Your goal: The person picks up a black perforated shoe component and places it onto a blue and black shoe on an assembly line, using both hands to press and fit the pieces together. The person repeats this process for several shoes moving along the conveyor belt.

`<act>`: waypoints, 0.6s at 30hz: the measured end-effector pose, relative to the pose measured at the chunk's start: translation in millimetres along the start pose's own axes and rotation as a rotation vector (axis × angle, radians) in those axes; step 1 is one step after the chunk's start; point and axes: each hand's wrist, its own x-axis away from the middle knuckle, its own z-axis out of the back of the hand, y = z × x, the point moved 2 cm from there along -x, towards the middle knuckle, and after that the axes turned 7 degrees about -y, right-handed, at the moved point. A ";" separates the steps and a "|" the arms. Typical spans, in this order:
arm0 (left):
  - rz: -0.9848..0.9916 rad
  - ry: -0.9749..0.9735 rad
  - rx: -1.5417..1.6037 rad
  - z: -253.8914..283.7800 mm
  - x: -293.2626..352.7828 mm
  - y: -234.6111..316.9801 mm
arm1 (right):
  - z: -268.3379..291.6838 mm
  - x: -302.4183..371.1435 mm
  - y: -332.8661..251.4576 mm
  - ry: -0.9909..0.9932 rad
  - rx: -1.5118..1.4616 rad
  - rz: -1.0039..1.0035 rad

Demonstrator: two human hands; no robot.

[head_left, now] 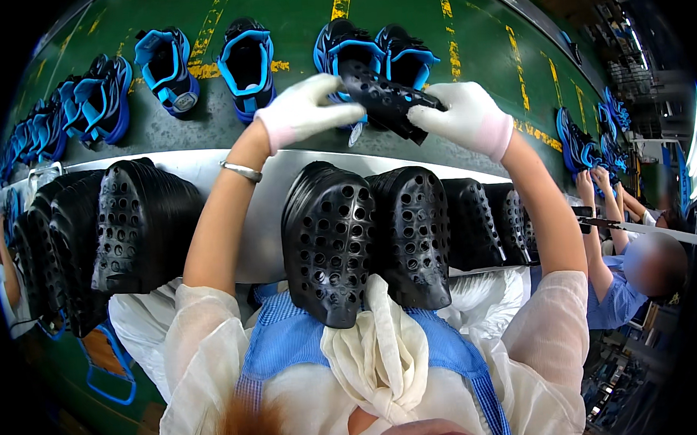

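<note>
A black perforated plastic shoe insert (390, 99) is held tilted above the far edge of the work surface. My right hand (465, 117), in a white glove, grips its right end between thumb and fingers. At the insert's other end is my left hand (305, 110), also gloved, its thumb and fingers apart; whether the fingertips touch the insert I cannot tell. Just beyond stands a pair of black shoes with blue linings, a left one (349, 48) and a right one (408, 59), partly hidden by the insert.
Nested stacks of black inserts stand close to my body, one (330, 249) in the middle and another (127, 227) at left. More shoes, such as one (246, 66), line the green surface (293, 10) with yellow markings. At right, another person's arms (594, 230) reach toward shoes.
</note>
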 end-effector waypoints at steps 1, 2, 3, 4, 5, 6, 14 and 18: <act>0.002 -0.024 -0.128 -4.9 -3.9 -9.8 | -0.4 -7.7 4.1 -0.053 -0.003 -0.009; -0.085 0.049 -0.234 -13.8 -6.4 -23.9 | -0.4 -16.9 5.6 -0.108 -0.004 -0.014; -0.172 0.120 -0.343 -23.6 -9.2 -38.0 | 0.5 -27.1 6.4 -0.162 -0.006 -0.018; -0.182 0.148 -0.383 -31.6 -14.8 -44.7 | 2.8 -38.3 7.1 -0.187 0.009 -0.003; -0.013 0.140 -0.436 -35.9 -23.0 -36.9 | 5.1 -49.0 13.2 -0.189 0.071 -0.060; -0.029 0.128 -0.428 -37.3 -29.4 -31.8 | 10.0 -57.8 15.7 -0.196 0.092 -0.078; 0.155 -0.070 -0.416 -33.8 -44.3 -34.0 | -27.8 -131.6 -26.1 -0.153 0.447 -0.132; 0.266 -0.207 -0.441 -36.7 -56.9 -41.0 | -63.9 -164.4 -20.8 -0.080 0.406 -0.102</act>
